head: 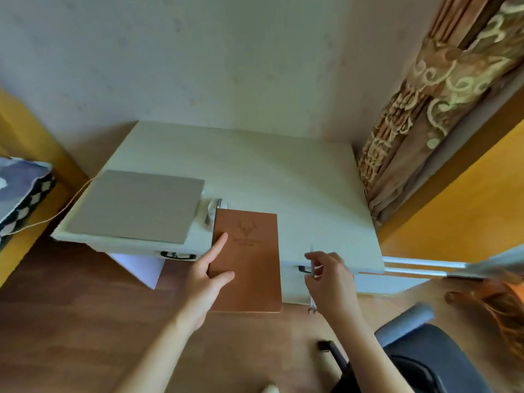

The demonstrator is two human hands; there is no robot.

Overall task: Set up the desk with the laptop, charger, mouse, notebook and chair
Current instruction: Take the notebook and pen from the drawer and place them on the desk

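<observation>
1. My left hand (208, 275) grips the brown notebook (249, 262) at its left edge: forefinger laid straight along the cover, thumb on top, the other fingers hidden under it.
2. The notebook is flat and rectangular, with a leather-look cover stamped with a deer head. Its far end is over the desk (283, 177) and its near end overhangs the front edge.
3. My right hand (330, 279) pinches a thin silvery pen (312, 275), fingers curled round it, just right of the notebook in front of the desk edge. The pen is blurred.
4. The laptop (136, 205) is closed, a grey matte slab on the left part of the desk.
5. The mouse (214, 209) is white and rounded. It sits between the laptop and the notebook's far corner and is partly hidden.
6. A pale cable (61, 214) runs off the laptop's left side toward the floor.
7. The desk is a smooth off-white top, with dark drawer handles (177, 254) showing under its front edge. I can't tell what is in the drawers.
8. The chair (425, 355) has a dark seat and a grey armrest. It is at lower right, near the desk.
9. The floor (71, 307) is wood. A patterned brown curtain (425, 109) hangs at right.
</observation>
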